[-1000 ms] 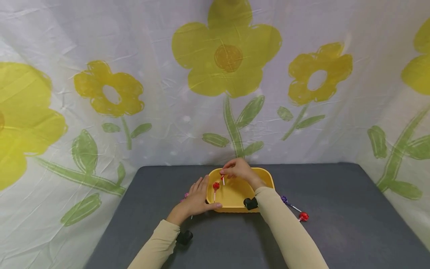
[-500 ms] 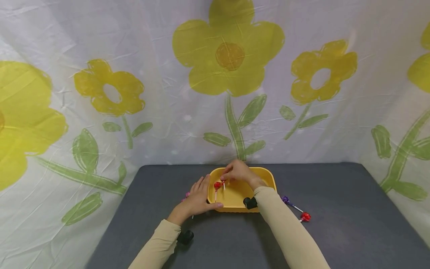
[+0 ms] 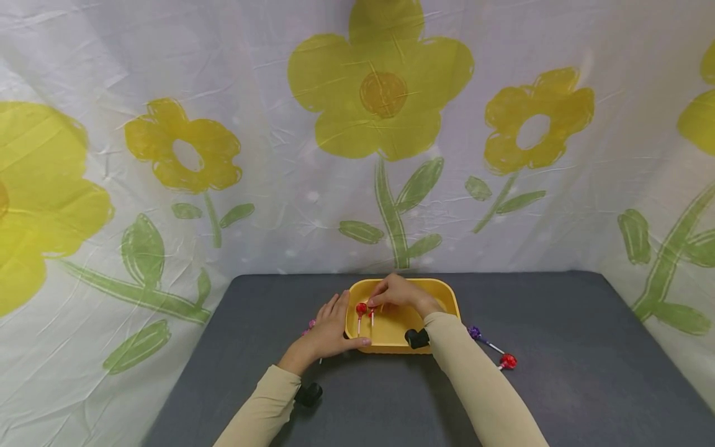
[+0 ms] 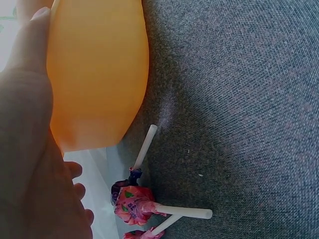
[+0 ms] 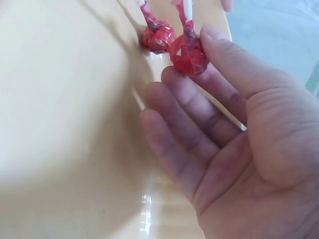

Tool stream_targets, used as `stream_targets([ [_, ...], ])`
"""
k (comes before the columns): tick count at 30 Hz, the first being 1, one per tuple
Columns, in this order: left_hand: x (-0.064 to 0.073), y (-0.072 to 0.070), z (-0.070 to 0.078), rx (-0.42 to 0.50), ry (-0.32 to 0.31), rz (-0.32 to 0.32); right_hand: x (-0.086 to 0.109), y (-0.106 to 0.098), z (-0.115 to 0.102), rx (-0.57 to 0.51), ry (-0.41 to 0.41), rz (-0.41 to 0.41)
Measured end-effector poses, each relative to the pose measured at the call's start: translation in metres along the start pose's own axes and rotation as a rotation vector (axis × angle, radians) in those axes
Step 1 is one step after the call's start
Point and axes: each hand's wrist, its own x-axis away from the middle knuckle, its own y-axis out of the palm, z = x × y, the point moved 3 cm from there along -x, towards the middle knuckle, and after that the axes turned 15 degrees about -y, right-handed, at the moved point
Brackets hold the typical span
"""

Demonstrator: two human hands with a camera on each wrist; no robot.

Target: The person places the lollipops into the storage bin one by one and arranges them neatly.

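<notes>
A yellow plastic tub (image 3: 393,332) stands on the dark grey table. My left hand (image 3: 325,332) rests along its left side, fingers straight and thumb lying over the front rim. Inside the tub, my right hand (image 3: 399,292) pinches the wrapped head of a red lollipop (image 5: 189,57) between thumb and fingers, with the other fingers loosely bent. The white stick of this lollipop points toward the tub's front. Another red lollipop (image 3: 361,308) lies just left of it, its stick roughly parallel, and the two heads are close together in the right wrist view.
Several pink and dark-wrapped lollipops (image 4: 133,205) lie on the table left of the tub, partly behind my left hand. To the right of the tub are a purple lollipop (image 3: 474,332) and a red-headed lollipop (image 3: 508,361). A flower-print curtain (image 3: 279,186) hangs behind the table.
My right hand has lowered the red lollipop into the tub and toward the front, beside the other red lollipop. The left hand stays at the tub's left side.
</notes>
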Motion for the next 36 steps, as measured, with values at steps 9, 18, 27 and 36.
stream_targets([
  [9, 0.0026, -0.0021, 0.0021, 0.02, 0.006, 0.002, 0.0024, 0.0007, 0.0058, -0.027, 0.049, -0.014],
  [18, 0.0006, -0.0013, 0.0012, 0.02, 0.0, -0.001, 0.0037, 0.0012, 0.0076, -0.067, 0.065, -0.025],
  [27, 0.0007, -0.0004, 0.0001, 0.012, -0.006, -0.012, 0.0052, 0.0035, 0.0066, -0.111, 0.061, -0.03],
  [36, 0.0011, -0.0011, 0.0003, 0.021, -0.011, -0.009, 0.0051, 0.0044, 0.0093, -0.13, 0.103, -0.015],
])
